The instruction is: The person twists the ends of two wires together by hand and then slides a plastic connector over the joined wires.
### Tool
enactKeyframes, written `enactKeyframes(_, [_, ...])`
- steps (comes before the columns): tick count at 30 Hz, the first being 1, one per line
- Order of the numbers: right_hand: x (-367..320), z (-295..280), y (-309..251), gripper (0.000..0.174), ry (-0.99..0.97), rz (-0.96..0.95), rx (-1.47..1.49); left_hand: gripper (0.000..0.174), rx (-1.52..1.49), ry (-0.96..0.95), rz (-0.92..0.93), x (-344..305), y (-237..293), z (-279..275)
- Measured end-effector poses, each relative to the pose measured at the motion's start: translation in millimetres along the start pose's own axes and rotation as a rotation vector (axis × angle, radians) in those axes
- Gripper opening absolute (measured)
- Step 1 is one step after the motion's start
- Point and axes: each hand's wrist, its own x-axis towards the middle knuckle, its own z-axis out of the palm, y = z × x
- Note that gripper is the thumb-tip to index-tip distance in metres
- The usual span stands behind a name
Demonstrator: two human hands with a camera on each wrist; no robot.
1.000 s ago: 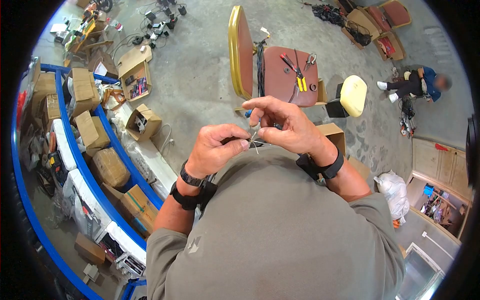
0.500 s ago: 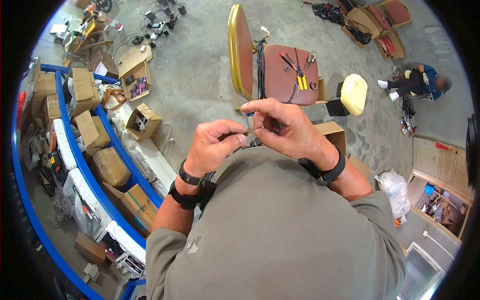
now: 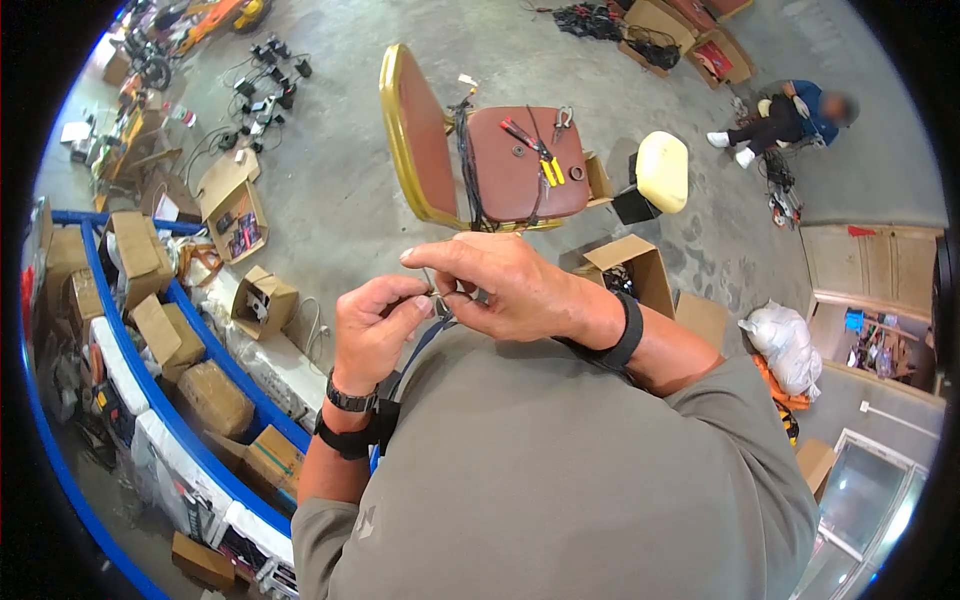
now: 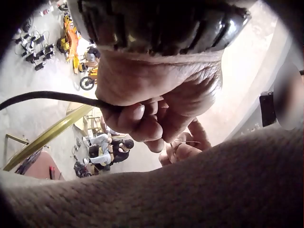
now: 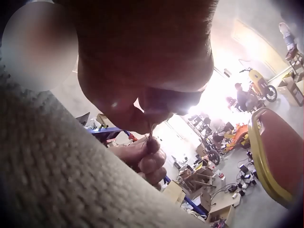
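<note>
In front of the grey shirt, my left hand (image 3: 368,335) grips a black cable (image 4: 52,95), which enters the curled fingers from the left in the left wrist view. Thin bare wires (image 4: 186,141) stick out past its fingertips. My right hand (image 3: 515,285) meets the left one and pinches these fine wires between thumb and forefinger. In the right wrist view the wire ends (image 5: 151,129) pass between both hands' fingertips. Fingers hide most of the wires.
Ahead stands a chair (image 3: 500,190) with a red-and-yellow-handled tool (image 3: 535,150), pliers (image 3: 563,120) and a dark ring (image 3: 577,173) on its seat. A yellow-topped stool (image 3: 662,172) is to its right. Blue shelving (image 3: 200,330) with cartons runs along the left. A person (image 3: 800,115) sits far right.
The head view has turned, so chair and shelves sit lower and both hands further left. The right hand has come closer over the left fingertips; the fanned pale wires seen earlier are now mostly covered.
</note>
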Motion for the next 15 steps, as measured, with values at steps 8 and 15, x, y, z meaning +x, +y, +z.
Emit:
enactKeyframes(8, [-0.7, -5.9, -2.7, 0.051, -0.051, 0.378, 0.236, 0.01, 0.142, -0.142, 0.149, 3.2, 9.5, 1.7])
enactKeyframes(15, [0.5, -9.3, -1.5, 0.05, -0.094, 0.415, 0.189, 0.011, 0.196, -0.117, 0.183, 4.6, 8.3, 5.2])
